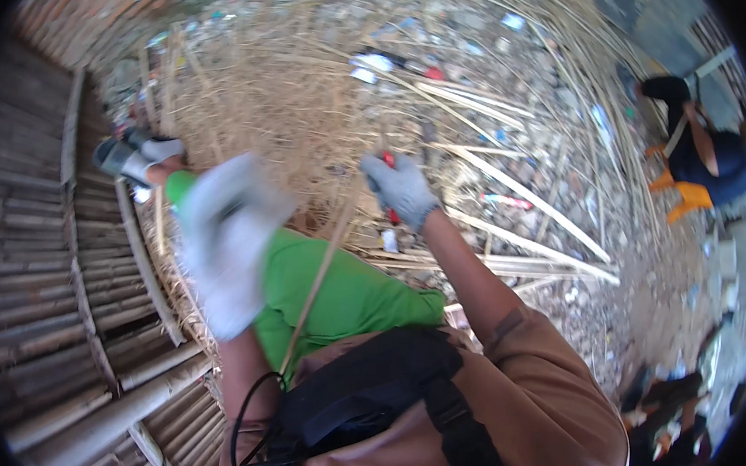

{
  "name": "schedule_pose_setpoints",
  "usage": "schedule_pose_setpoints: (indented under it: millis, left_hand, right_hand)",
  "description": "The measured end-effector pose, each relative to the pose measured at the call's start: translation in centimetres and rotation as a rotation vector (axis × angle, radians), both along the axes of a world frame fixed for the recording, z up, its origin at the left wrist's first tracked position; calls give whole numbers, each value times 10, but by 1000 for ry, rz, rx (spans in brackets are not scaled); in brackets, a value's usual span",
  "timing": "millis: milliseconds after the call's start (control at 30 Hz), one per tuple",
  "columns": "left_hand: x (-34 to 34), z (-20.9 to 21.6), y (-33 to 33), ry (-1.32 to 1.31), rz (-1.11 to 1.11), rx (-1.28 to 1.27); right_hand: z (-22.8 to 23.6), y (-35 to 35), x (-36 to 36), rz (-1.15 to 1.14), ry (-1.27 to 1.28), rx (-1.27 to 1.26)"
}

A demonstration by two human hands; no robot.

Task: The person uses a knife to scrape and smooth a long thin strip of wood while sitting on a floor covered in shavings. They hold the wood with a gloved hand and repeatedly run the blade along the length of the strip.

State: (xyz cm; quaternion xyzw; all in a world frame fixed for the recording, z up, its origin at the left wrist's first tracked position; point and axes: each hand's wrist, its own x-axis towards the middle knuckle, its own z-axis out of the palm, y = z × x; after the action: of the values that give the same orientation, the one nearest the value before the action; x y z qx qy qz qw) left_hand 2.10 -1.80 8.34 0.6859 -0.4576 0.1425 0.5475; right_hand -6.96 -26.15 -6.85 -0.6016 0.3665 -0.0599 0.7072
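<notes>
My right hand [404, 188], in a grey work glove, is closed around a red-handled tool [393, 216]. Red shows above and below the fist, but the tool's working end cannot be made out. My left hand [231, 226], in a pale glove, is smeared by motion over my green-clad leg, so its fingers are unclear. Between the hands a thin bamboo strip [316, 285] slants across my lap, its upper end close to the right fist. Whether either hand touches the strip cannot be told.
A slatted bamboo platform [18, 231] lies along the left. Pale split bamboo strips [534, 196] and shavings [260, 106] litter the stony ground ahead. At the far right a person [707, 163] sits on an orange chair [691, 200]. Bricks [102, 6] stand at the upper left.
</notes>
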Motion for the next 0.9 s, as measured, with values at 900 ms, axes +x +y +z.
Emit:
schedule_pose_setpoints:
  millis: [900]
  left_hand:
    - [20, -121, -33, 578, -236, 606]
  right_hand:
    - [10, -18, -5, 174, 16, -242]
